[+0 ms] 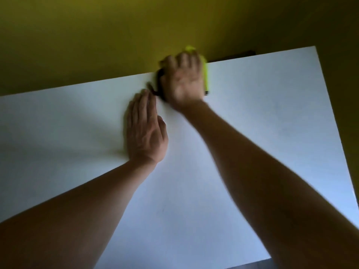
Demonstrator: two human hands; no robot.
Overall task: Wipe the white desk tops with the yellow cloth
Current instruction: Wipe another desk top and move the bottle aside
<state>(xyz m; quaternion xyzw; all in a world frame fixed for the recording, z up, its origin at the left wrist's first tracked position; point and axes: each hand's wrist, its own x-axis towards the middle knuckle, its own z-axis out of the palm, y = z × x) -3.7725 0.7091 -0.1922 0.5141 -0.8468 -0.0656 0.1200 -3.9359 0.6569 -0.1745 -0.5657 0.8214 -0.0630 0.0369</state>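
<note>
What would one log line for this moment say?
right hand: presses yellow cloth at far edge | left hand: flat on white desk top | view: blurred

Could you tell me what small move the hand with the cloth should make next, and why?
Probably drag the yellow cloth back toward the body: the right hand presses it at the white desk top's far edge, while the left hand rests flat beside it.

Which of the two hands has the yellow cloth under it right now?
The right hand, at the desk top's far edge, covers the yellow cloth. The left hand lies flat on bare white surface, nearer the person.
</note>
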